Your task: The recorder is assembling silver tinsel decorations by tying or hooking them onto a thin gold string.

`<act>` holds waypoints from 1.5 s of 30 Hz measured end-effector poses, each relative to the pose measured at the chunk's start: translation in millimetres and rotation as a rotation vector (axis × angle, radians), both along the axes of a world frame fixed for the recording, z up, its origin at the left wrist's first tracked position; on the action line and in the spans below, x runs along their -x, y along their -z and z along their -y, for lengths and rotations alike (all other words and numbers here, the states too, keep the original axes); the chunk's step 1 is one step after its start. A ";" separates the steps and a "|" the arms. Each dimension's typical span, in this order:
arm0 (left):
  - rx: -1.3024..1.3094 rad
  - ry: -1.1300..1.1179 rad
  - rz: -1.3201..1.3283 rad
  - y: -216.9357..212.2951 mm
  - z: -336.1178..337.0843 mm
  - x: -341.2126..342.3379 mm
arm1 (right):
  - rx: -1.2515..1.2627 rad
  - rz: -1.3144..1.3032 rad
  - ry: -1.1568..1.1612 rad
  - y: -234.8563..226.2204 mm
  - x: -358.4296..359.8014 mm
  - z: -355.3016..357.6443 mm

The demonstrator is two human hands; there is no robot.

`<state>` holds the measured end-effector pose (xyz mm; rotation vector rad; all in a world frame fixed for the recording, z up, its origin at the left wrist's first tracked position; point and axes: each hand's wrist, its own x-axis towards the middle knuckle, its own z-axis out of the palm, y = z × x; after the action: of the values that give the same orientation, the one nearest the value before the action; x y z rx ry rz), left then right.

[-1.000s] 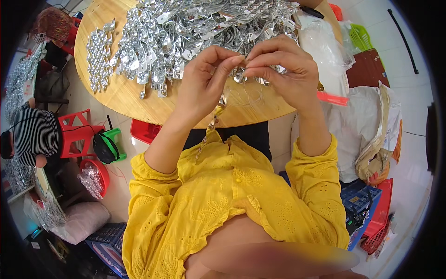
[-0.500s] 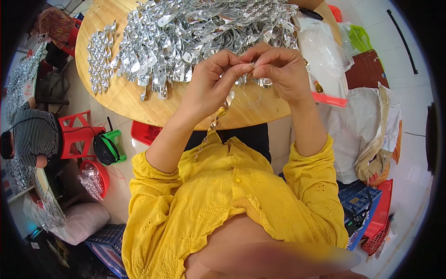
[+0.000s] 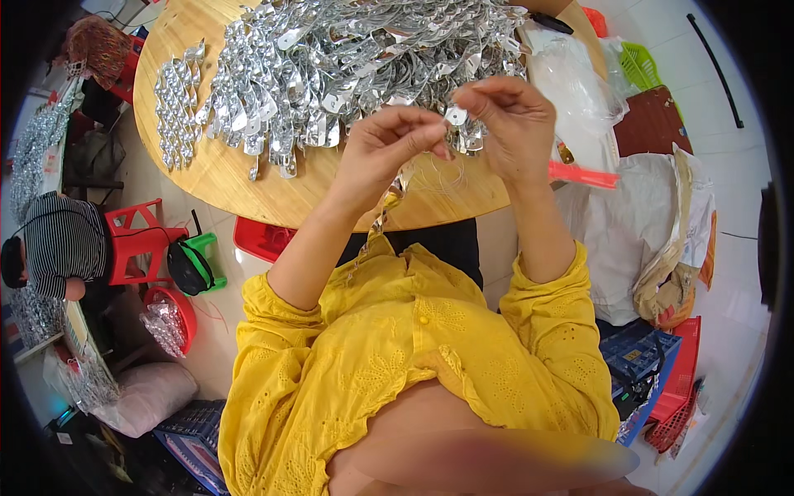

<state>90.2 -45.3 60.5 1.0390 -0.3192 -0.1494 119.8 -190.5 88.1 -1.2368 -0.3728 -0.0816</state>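
Over the near edge of the round wooden table [image 3: 273, 198], my left hand [image 3: 389, 153] is closed in a pinch. A twisted shiny silver strip [image 3: 379, 221] hangs from beneath it toward my lap; its upper part is hidden behind the hand. Thin clear thread [image 3: 447, 175] loops below the fingertips. My right hand [image 3: 517, 124] is raised a little apart, thumb and forefinger pinched together; whatever lies between them is too fine to make out. Beyond both hands spreads a large pile of twisted silver strips [image 3: 331, 74] with flat, rounded ends.
A smaller row of twisted strips [image 3: 178, 107] lies at the table's left. Clear plastic bags [image 3: 575, 87] and a red strip [image 3: 583, 175] are at the right. White sacks [image 3: 620, 231] stand beside the table. A person in stripes [image 3: 66, 244] sits at the far left near a red stool [image 3: 136, 240].
My hands were together at the fingertips and have come apart. The right has moved up and right, the left slightly down. The strip still hangs below the left hand.
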 end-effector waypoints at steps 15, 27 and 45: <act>-0.104 -0.199 -0.046 3.2 -7.9 23.0 | 0.038 -0.045 0.048 26.5 44.8 8.6; -0.375 -0.253 0.021 -5.8 -6.5 39.0 | -0.009 -0.215 0.060 8.1 55.2 -0.6; -0.106 0.004 -0.374 8.7 -23.1 51.6 | 0.238 -0.149 -0.196 62.5 86.1 -11.1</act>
<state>38.5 -22.2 51.8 1.0913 0.0265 -0.3619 33.7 -179.5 25.5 -1.4247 -0.3797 0.2271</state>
